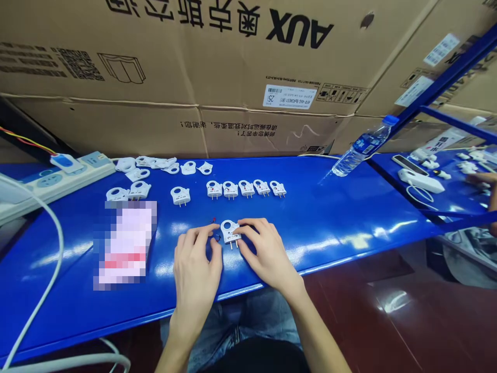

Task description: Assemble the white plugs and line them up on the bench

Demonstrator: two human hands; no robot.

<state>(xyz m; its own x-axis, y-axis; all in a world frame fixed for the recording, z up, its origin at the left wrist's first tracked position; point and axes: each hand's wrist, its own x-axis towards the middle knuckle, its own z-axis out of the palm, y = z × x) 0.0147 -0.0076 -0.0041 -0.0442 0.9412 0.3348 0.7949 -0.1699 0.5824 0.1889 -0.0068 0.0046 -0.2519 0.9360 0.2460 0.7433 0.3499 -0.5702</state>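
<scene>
A white plug piece [229,231] with a round hole and two metal prongs lies on the blue table [318,228], prongs toward me. My right hand [266,248] has its thumb and fingers on the right side of this piece. Just left of it is my left hand [198,259], thumb and index finger apart, near a small dark wire bit [218,237] and a small red part [214,220]. Behind my hands stands a row of several similar plug pieces [246,188], and a single one [180,196] sits to their left.
White shell parts [157,163] lie at the back left, near a power strip [93,168] and a blurred pink-white item [128,238]. A water bottle [363,146] leans at the back right. Beyond the blue frame, another person's hand [485,181] shows.
</scene>
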